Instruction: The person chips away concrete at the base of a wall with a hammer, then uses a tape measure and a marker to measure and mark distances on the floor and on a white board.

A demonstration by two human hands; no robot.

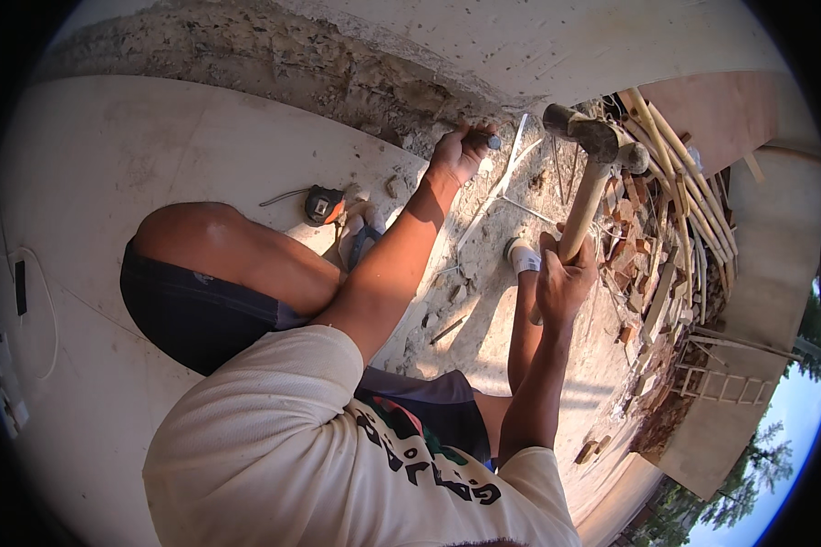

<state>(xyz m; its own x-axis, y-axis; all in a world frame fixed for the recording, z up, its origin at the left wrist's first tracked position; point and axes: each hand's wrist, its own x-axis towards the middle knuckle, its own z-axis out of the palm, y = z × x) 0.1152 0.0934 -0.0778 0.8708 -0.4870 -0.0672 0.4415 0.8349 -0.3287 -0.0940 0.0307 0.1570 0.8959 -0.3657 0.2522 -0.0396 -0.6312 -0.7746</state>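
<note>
My left hand (pixel 458 157) reaches out to the broken base of the wall and is closed around a chisel (pixel 493 142). Only its dark, round struck end shows; the rest is hidden by my fingers and the rubble edge. Raised on the right, my right hand (pixel 566 278) grips a hammer (pixel 586 202) by its pale wooden handle. The hammer's worn metal head is up beyond that hand, apart from the chisel. Crumbled concrete (pixel 337 87) runs along the foot of the wall, left of the chisel.
An orange and black tape measure (pixel 323 205) lies by my bent knee. White strips (pixel 497 196) and small rubble lie between my feet. At the right are heaped broken bricks (pixel 625 232), bamboo poles (pixel 689 182) and a ladder (pixel 722 385). A thin cable (pixel 55 319) lies far left.
</note>
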